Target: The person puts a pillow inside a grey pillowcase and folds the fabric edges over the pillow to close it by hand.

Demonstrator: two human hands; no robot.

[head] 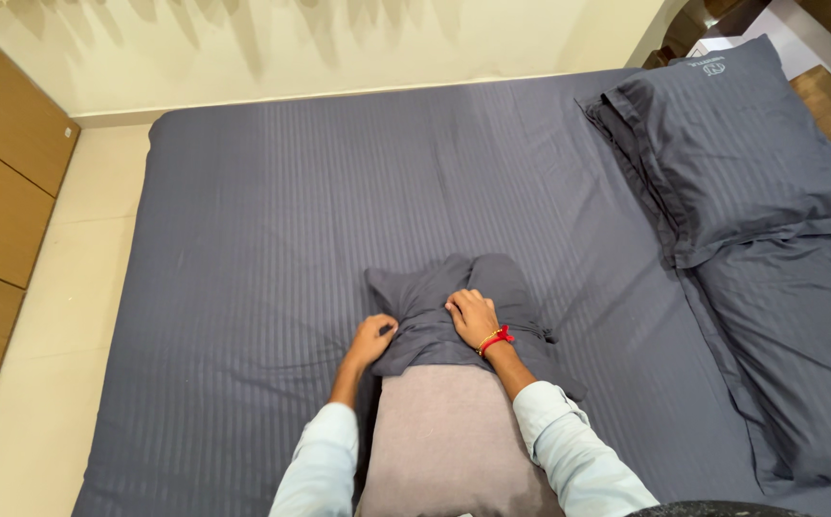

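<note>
Both hands gripped the dark pillowcase, left hand pinching its edge, right hand pressing on top, halfway over the grey pillow.

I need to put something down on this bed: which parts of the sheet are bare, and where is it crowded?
Bare sheet runs from the left edge by the floor to the far wall. Crowded: two pillows on the right, and the middle near edge, where the left hand and right hand grip a pillowcase on a bare pillow.
</note>
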